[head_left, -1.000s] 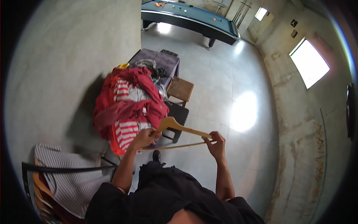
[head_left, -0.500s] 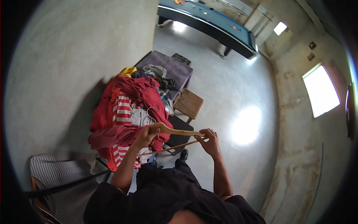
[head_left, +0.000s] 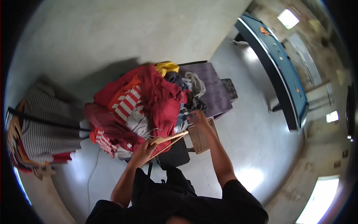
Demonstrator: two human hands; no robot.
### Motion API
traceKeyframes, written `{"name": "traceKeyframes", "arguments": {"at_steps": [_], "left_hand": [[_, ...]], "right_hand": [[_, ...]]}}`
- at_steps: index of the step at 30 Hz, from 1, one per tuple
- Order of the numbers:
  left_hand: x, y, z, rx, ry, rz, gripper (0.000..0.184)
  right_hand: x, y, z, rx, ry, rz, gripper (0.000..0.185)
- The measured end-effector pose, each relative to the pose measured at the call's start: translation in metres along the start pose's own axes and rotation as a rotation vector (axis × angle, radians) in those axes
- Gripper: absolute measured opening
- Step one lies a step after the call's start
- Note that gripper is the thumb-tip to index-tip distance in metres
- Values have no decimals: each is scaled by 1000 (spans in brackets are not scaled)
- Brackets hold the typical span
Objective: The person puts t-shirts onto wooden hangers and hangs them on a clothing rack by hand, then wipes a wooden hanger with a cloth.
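My left hand [head_left: 144, 151] is closed around one end of a wooden clothes hanger [head_left: 172, 138], held low in front of my body. The hanger's other end points right, with nothing hung on it. My right hand [head_left: 199, 118], somewhat blurred, is off the hanger with its fingers apart. It is near the right edge of a heap of clothes, beside a dark patterned garment [head_left: 196, 104]. The heap holds a large red garment [head_left: 164, 95], a red-and-white striped garment [head_left: 127, 105], a thin-striped grey garment [head_left: 138, 125] and a yellow cloth [head_left: 166, 68].
A purple padded table [head_left: 214, 87] stands behind the heap. A wooden stool [head_left: 200, 141] and a black woven seat [head_left: 175, 154] are close in front. At left, a rack bar [head_left: 48, 120] carries striped clothing [head_left: 44, 136]. A pool table [head_left: 274, 61] stands far right.
My right hand has let go of the hanger and moved up toward the clothes. My left hand still holds the hanger. The view has turned left, bringing the clothes rack further into sight.
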State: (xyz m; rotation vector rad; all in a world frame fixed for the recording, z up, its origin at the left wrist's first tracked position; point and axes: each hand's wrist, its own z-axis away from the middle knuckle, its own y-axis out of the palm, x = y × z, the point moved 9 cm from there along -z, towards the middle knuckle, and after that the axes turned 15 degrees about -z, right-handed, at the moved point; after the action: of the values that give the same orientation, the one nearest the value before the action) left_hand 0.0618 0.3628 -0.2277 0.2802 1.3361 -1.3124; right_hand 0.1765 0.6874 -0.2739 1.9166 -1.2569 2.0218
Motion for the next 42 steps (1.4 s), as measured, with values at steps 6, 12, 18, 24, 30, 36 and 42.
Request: {"name": "traceKeyframes", "arguments": {"at_steps": [6, 12, 18, 24, 30, 36, 42], "left_hand": [[6, 31, 6, -114, -176, 236, 35], [18, 12, 33, -165, -319, 216, 33], [44, 18, 60, -236, -303, 363, 31], [17, 9, 71, -194, -222, 310, 33], [2, -16, 85, -149, -78, 306, 35], [14, -53, 121, -34, 166, 291, 37], [28, -106, 164, 88, 330, 272, 37]], "right_hand": [[-109, 21, -83, -21, 267, 403, 63], [-151, 25, -105, -127, 317, 174, 60], [-112, 12, -87, -405, 400, -375, 28], [-103, 16, -34, -412, 844, -1429, 23], [12, -1, 28, -297, 770, -1695, 24], [277, -49, 118, -280, 216, -1638, 38], [343, 13, 237, -638, 131, -1327, 48]]}}
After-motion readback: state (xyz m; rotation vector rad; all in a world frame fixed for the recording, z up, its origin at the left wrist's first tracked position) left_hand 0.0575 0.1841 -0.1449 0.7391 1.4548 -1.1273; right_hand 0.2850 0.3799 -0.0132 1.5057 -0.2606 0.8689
